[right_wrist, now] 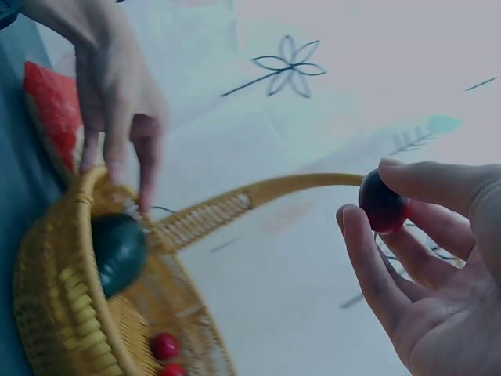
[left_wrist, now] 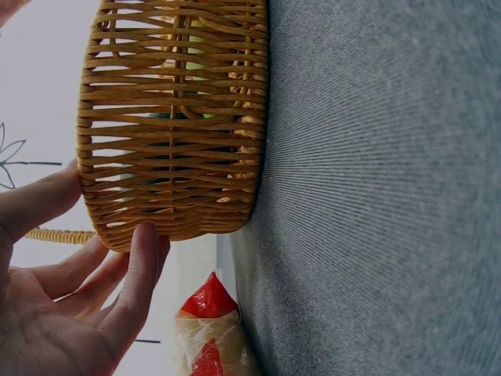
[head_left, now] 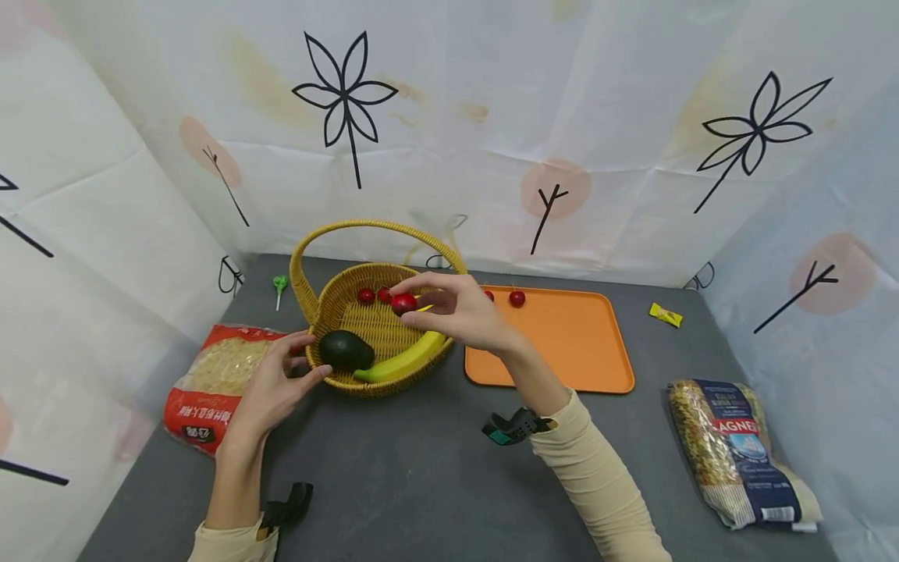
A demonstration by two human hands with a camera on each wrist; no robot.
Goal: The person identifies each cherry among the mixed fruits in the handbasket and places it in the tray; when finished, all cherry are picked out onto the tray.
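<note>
In the head view a yellow wicker basket point(head_left: 389, 393) with a tall handle stands at the back. My left hand point(head_left: 275, 382) holds its left rim, fingers and thumb on the edge; in the left wrist view the fingertips rest against the woven side point(left_wrist: 176, 157). Over the basket, my right hand point(head_left: 463, 312) pinches a red cherry point(head_left: 403, 304) between thumb and fingertips, dark on its shaded side in the right wrist view. Inside the basket lie a dark avocado point(head_left: 346, 350), a yellow banana point(head_left: 403, 362) partly behind the right hand, and two more cherries point(head_left: 366, 296).
Right of the basket lies an orange tray point(head_left: 562, 343) with cherries point(head_left: 517, 299) at its back left. A red noodle bag point(head_left: 211, 382) is beside my left hand. Farther out are a green lollipop point(head_left: 280, 285), a yellow-wrapped candy point(head_left: 665, 315) and a blue-labelled pasta bag point(head_left: 737, 453).
</note>
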